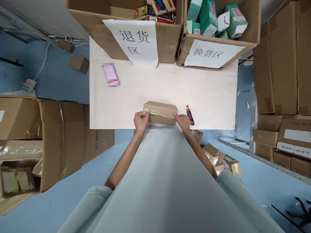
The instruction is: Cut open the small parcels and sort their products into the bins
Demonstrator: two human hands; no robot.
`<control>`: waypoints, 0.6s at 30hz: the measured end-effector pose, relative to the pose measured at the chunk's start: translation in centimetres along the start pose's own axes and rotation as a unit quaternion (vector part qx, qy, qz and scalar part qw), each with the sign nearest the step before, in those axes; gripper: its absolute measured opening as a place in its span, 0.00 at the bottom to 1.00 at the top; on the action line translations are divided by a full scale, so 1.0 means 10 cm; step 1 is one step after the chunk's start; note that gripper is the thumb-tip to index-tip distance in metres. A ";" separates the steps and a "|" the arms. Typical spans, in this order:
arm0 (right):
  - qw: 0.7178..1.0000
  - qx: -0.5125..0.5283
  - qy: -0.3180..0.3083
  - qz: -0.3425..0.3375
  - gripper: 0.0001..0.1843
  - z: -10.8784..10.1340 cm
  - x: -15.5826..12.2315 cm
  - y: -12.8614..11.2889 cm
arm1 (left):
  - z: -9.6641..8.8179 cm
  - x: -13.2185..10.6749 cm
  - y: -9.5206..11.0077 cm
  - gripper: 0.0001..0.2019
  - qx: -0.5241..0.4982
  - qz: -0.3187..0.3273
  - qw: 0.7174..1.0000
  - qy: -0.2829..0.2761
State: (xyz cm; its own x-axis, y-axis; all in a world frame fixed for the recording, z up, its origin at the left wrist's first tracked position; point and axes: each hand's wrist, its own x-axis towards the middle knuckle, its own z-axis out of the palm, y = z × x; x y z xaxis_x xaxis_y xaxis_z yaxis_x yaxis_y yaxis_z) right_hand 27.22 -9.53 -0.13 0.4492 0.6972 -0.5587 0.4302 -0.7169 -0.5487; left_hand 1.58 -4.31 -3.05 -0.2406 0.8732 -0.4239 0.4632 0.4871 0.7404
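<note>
A small brown cardboard box (161,111) lies near the front edge of the white table (136,85), with clear tape running along its length. My left hand (141,121) grips its left end, thumb on top by the tape. At the opposite end, my right hand (183,121) holds the box in the same way. Just beyond my right hand lies a red and black utility knife (190,115); neither hand touches it. The undersides of my fingers are partly hidden.
Two labelled cartons stand at the table's back: a left carton (167,42) with colourful packs, a right carton (181,60) with green boxes. A blurred pink item (111,75) lies at left. A large open carton (62,142) and stacked boxes (279,64) flank the table.
</note>
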 end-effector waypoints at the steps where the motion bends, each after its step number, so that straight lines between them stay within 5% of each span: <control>1: 1.000 -0.009 0.005 -0.004 0.26 0.01 0.00 -0.01 | 0.02 0.02 0.00 0.21 0.006 -0.004 1.000 0.003; 18: 0.999 -0.014 -0.018 -0.048 0.30 0.01 0.21 0.00 | 0.16 0.11 0.03 0.17 -0.104 -0.013 0.994 -0.018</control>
State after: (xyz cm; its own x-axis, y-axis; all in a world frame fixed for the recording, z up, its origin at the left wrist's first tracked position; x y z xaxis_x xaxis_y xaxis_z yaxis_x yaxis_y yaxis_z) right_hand 28.05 -8.09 -1.34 0.3773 0.7618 -0.5265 0.4915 -0.6466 -0.5834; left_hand 2.78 -3.28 -4.12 -0.2183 0.8612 -0.4589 0.2695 0.5052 0.8198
